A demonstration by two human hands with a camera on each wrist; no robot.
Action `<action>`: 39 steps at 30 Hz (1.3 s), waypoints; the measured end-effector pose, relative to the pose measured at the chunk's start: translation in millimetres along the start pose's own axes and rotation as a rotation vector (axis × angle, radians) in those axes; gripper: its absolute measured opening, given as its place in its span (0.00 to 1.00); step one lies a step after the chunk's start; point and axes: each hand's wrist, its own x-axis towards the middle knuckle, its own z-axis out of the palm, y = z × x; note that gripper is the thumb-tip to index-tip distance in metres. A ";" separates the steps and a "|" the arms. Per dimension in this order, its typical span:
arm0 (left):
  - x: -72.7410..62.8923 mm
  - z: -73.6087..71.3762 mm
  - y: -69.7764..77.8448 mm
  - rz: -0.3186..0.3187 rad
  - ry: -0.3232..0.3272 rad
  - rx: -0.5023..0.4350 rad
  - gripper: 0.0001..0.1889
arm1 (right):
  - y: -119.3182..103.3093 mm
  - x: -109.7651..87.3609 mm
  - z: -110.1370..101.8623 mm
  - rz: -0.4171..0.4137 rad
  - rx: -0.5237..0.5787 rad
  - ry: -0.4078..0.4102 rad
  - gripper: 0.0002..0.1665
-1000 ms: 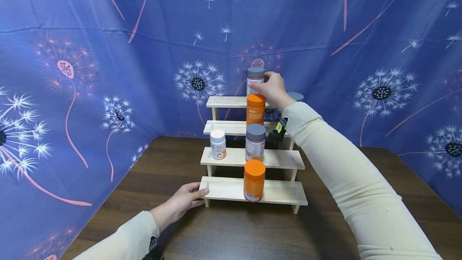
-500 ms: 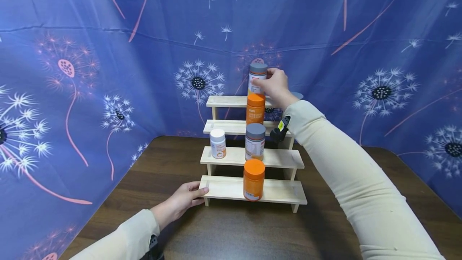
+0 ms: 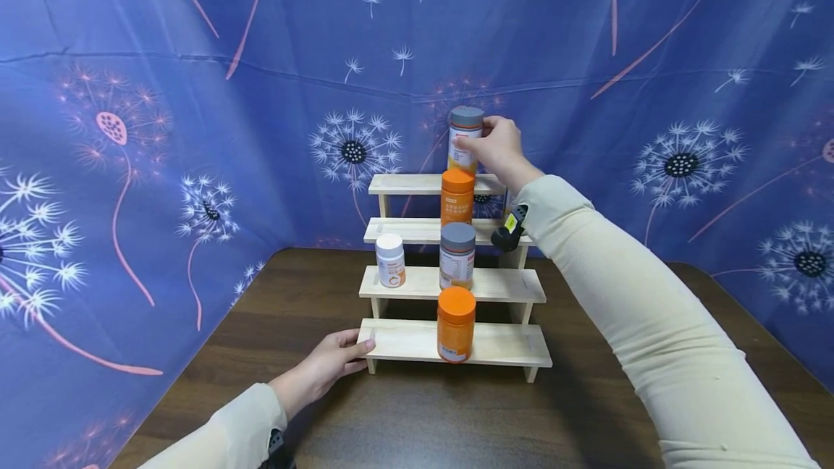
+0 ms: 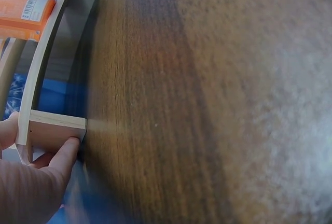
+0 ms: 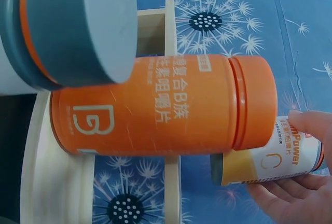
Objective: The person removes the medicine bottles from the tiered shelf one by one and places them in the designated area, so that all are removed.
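Backdrop (image 3: pixel 560 27): blue cloth with dandelion print, filling the upper frame. Table (image 3: pixel 391 425): dark wood grain, lower part of the frame.

Wooden stand (image 3: pixel 511 342): four pale tiers, centre of the frame; from my end of the link I judge it light and stiff, liable to slide, best steadied by an end, thumb over plank.

Left hand (image 3: pixel 331 362): lower left of centre, gripping the left end of the bottom tier.

Right hand (image 3: pixel 500 145): upper centre, clasping the grey-lidded jar, thumb on its front.

Orange jars, two: one on the bottom tier (image 3: pixel 455 326), one on the next-to-top tier (image 3: pixel 457 199); both upright.

Grey-lidded jar (image 3: pixel 460 155): in the right hand at upper centre, about upright. I expect rigid, fairly light plastic, smooth and a little slippery, not very fragile; I would take it round the body, just under the lid.

Second grey-lidded jar (image 3: pixel 457 260): on the second tier from the bottom, centre.

White bottle (image 3: pixel 391 263): same tier, left of that jar.

Views: my head view loses the held jar's base behind an orange lid; right wrist, lower right, I see the base, apparently clear of the top plank. Left wrist, lower left, I see fingers against the stand's leg, which the head view largely conceals
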 end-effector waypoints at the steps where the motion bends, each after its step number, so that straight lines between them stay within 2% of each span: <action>1: -0.2 0.1 -0.3 -0.002 0.001 -0.001 0.29 | 0.1 0.6 -0.8 -0.003 -0.005 0.004 0.35; 11: 1.3 0.0 0.1 0.002 -0.007 0.008 0.29 | -2.0 4.5 -15.6 -0.010 -0.045 0.011 0.36; 18: 2.2 0.0 1.1 0.001 0.012 0.009 0.29 | -4.2 3.5 -27.6 -0.001 -0.067 0.024 0.35; 27: 0.9 -1.0 -0.8 0.000 0.013 0.007 0.29 | 4.0 1.5 -41.0 0.003 -0.083 0.030 0.37; 39: 2.9 -0.7 1.3 -0.025 0.030 0.011 0.28 | 4.8 3.8 -61.9 0.001 -0.095 0.082 0.37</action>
